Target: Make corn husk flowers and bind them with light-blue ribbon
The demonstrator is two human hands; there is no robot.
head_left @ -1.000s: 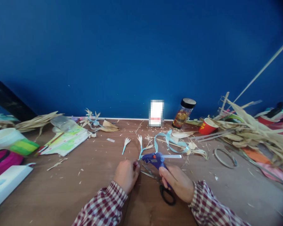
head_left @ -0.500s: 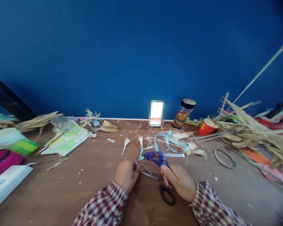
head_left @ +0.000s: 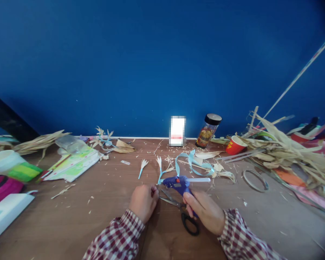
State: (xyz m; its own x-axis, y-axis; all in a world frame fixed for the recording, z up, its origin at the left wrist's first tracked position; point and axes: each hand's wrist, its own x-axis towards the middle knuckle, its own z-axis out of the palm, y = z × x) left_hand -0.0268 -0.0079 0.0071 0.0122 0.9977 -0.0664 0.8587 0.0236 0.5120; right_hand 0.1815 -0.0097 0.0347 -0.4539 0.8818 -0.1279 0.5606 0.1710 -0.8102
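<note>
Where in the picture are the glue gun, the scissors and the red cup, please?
glue gun (head_left: pixel 178 182): head view, on its blue body.
scissors (head_left: pixel 190 224): head view, on the black handle loop.
red cup (head_left: pixel 235 145): head view, on its red side wall.

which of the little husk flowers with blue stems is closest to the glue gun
The husk flower just above the glue gun nozzle, its blue stem running down toward the left hand. The other husk flower lies apart, farther left on the table.
</note>
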